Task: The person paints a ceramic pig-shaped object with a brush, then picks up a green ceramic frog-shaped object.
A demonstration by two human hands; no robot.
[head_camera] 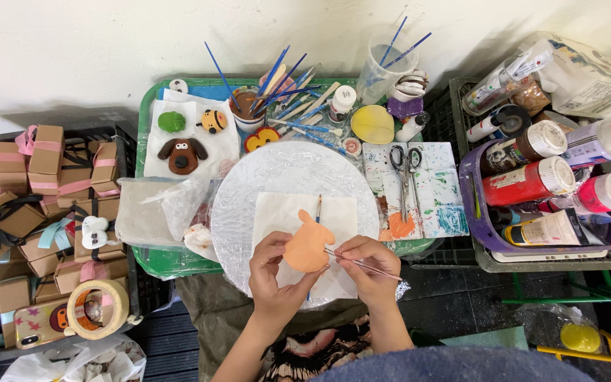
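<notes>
- Your left hand (271, 272): pinching the orange clay piece (308, 245) at its 9 o'clock edge.
- Your right hand (367, 269): gripping a thin brush (362, 264), tip touching the piece's 3 o'clock edge.
- Piece: long axis toward 12, over the white paper (284, 216).
- Scissors (405, 173): 1 o'clock, apart.

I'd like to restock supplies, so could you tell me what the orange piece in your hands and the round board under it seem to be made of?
Orange piece: probably modelling clay or dough, matte and smooth, with soft rounded edges. Round board: base material hidden; it looks wrapped in clear plastic film, judging by the wrinkled, glossy surface.
</notes>
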